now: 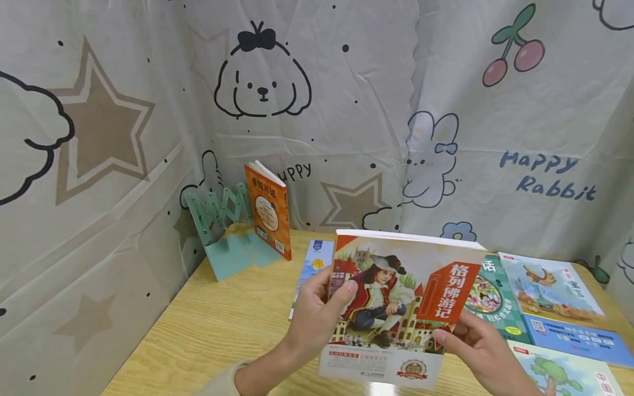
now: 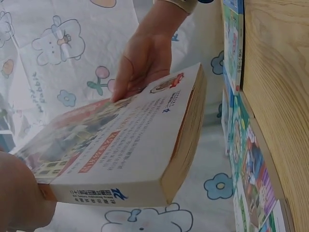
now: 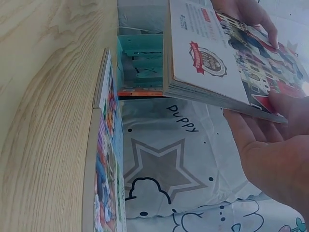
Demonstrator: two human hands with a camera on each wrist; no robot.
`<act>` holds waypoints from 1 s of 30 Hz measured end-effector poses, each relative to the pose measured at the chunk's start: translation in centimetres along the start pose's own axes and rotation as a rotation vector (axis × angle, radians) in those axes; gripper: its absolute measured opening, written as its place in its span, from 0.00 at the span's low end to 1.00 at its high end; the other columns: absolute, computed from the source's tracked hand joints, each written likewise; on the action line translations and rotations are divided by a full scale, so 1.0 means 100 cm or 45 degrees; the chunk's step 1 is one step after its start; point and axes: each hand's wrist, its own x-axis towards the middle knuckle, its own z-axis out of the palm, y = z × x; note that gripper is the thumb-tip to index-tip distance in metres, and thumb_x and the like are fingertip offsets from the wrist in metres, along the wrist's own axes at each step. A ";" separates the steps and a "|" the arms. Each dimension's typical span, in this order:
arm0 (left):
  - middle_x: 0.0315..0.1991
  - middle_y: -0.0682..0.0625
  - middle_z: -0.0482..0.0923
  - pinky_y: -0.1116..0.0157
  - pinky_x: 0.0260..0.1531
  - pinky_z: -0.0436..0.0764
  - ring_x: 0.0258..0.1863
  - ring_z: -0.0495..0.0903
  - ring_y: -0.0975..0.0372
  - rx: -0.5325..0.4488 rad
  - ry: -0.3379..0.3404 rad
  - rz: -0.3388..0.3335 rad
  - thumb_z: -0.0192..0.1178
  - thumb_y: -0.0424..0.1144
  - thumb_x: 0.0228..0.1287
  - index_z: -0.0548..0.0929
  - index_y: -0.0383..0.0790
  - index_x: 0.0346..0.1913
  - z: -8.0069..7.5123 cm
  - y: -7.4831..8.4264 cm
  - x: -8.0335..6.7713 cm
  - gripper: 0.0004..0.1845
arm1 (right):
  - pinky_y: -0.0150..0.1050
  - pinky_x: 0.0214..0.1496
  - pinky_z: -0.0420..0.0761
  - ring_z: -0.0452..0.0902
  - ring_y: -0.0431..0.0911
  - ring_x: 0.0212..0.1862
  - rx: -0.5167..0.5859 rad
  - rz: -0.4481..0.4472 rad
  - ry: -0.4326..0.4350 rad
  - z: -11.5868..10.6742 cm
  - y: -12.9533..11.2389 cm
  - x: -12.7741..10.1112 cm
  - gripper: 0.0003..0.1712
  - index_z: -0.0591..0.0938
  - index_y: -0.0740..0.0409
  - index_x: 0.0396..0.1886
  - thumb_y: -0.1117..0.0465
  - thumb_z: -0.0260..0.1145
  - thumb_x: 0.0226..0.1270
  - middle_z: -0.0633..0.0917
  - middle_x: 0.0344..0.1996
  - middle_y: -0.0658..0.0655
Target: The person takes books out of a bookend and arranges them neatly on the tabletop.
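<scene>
Two hands hold one storybook (image 1: 396, 308) clear of the tabletop (image 1: 213, 324): my left hand (image 1: 317, 313) pinches its left edge, thumb on the cover, and my right hand (image 1: 477, 344) clamps the lower right corner. I'd judge keeping both grips even stops it sagging. Only the left wrist view shows the back cover text; only the head view shows the orange book (image 1: 268, 212) standing in the green bookend (image 1: 225, 231), beyond my fingers.
</scene>
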 end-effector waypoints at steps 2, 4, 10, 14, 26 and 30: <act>0.37 0.36 0.84 0.65 0.30 0.85 0.32 0.85 0.61 0.008 -0.007 0.007 0.53 0.33 0.75 0.78 0.25 0.55 0.000 -0.001 0.000 0.14 | 0.42 0.41 0.85 0.84 0.43 0.40 -0.014 0.017 0.009 -0.001 0.001 -0.001 0.26 0.65 0.78 0.67 0.65 0.56 0.79 0.84 0.48 0.68; 0.35 0.38 0.83 0.68 0.26 0.82 0.27 0.81 0.64 0.037 -0.010 0.025 0.53 0.33 0.75 0.79 0.26 0.54 -0.001 -0.002 0.000 0.14 | 0.42 0.42 0.85 0.84 0.42 0.40 0.000 0.009 0.009 -0.002 0.002 -0.002 0.26 0.66 0.79 0.67 0.65 0.56 0.79 0.84 0.48 0.68; 0.29 0.44 0.79 0.72 0.18 0.71 0.21 0.71 0.67 0.087 -0.013 0.075 0.53 0.32 0.74 0.79 0.26 0.52 -0.002 -0.006 0.000 0.12 | 0.44 0.41 0.85 0.85 0.43 0.41 0.020 0.001 0.007 -0.008 0.004 -0.001 0.25 0.67 0.80 0.66 0.65 0.56 0.79 0.86 0.48 0.61; 0.24 0.51 0.72 0.72 0.17 0.66 0.19 0.65 0.69 0.141 -0.026 0.121 0.54 0.31 0.74 0.79 0.28 0.50 -0.004 -0.010 0.001 0.09 | 0.44 0.42 0.85 0.84 0.45 0.40 0.009 0.066 -0.001 -0.014 0.005 -0.003 0.26 0.66 0.79 0.67 0.63 0.55 0.80 0.83 0.51 0.66; 0.57 0.35 0.79 0.62 0.54 0.79 0.58 0.78 0.52 0.230 0.014 0.299 0.54 0.26 0.73 0.73 0.25 0.64 -0.022 -0.023 0.012 0.19 | 0.46 0.44 0.85 0.85 0.46 0.43 0.129 -0.013 -0.111 -0.034 0.025 -0.015 0.21 0.78 0.45 0.64 0.67 0.53 0.80 0.85 0.48 0.42; 0.59 0.38 0.79 0.61 0.56 0.77 0.59 0.78 0.52 0.288 0.068 0.318 0.54 0.26 0.74 0.74 0.28 0.63 -0.031 -0.028 0.020 0.18 | 0.45 0.44 0.85 0.85 0.48 0.43 0.101 0.129 -0.076 -0.038 0.025 -0.018 0.24 0.69 0.74 0.68 0.64 0.53 0.80 0.85 0.50 0.59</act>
